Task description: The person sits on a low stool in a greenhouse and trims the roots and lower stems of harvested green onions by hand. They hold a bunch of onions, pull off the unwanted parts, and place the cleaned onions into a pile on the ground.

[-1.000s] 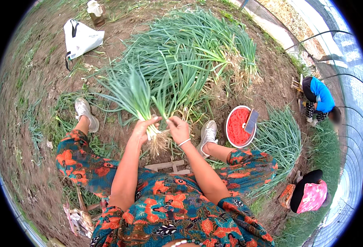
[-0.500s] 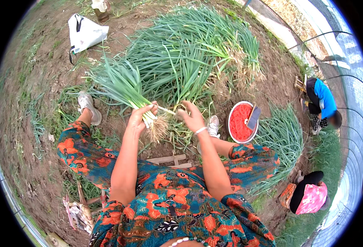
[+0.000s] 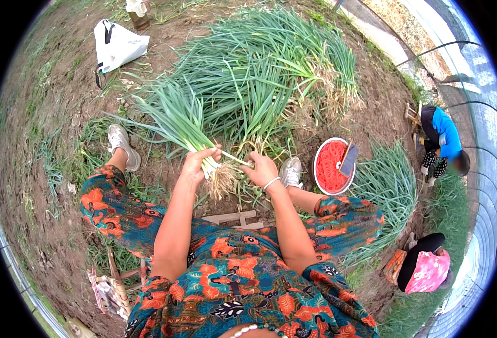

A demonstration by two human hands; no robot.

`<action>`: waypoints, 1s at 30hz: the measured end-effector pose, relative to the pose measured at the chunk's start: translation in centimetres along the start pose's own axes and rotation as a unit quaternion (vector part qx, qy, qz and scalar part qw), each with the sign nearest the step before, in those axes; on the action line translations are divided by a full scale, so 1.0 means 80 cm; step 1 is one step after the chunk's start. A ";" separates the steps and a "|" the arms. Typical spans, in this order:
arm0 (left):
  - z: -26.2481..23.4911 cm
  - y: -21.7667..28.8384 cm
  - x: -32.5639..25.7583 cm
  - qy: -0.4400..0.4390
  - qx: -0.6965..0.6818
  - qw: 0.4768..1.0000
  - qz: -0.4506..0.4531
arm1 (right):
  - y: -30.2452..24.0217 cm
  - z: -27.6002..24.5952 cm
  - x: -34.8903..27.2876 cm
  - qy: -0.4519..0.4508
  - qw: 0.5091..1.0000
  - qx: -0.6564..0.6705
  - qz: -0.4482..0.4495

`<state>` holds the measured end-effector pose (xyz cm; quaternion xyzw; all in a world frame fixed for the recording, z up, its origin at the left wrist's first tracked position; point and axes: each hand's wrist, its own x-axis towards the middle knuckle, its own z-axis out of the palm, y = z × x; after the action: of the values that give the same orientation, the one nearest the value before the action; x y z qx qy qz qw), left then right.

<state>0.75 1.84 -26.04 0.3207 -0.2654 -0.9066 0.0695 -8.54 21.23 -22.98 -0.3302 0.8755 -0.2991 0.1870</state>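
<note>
A bunch of green onions [image 3: 175, 112] is gripped near its white stem ends by my left hand [image 3: 201, 162], its leaves pointing up and left. Pale stringy roots [image 3: 222, 179] hang below that hand. One white stalk [image 3: 235, 158] sticks out sideways from the bunch toward the right. My right hand [image 3: 261, 170] is closed around the root end of this stalk, fingers and thumb pinched together. Just beyond both hands, a large heap of green onions [image 3: 248, 67] lies on the soil, with some roots showing at its right side.
Right of my foot stands a white-rimmed tub [image 3: 315, 170] of red stringy loops [image 3: 331, 163], with a dark flat object [image 3: 348, 160] on it. More green onions [image 3: 392, 186] lie beyond. A white bag [image 3: 119, 46] sits far left. Two people [image 3: 446, 134] crouch at the right.
My right hand has shifted slightly down and its fingers have closed on the stalk's end. The bunch in my left hand has moved a little right and down.
</note>
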 end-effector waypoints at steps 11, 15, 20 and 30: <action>-0.007 -0.004 0.007 0.045 -0.060 0.997 -0.020 | -0.018 0.025 0.001 0.115 0.982 0.142 -0.054; -0.003 -0.008 0.005 0.063 -0.042 0.997 -0.003 | -0.016 0.042 0.001 0.131 0.973 0.190 0.005; -0.005 -0.006 0.005 0.059 -0.037 0.998 0.008 | 0.000 0.042 0.006 0.227 0.929 0.278 0.094; -0.004 -0.010 0.004 0.042 -0.064 0.997 -0.018 | -0.021 0.025 0.010 0.150 0.980 0.001 -0.133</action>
<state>0.74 2.24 -26.85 0.3578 -0.1975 -0.9087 0.0848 -7.31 18.85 -23.51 -0.3948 0.8415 -0.3686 0.0124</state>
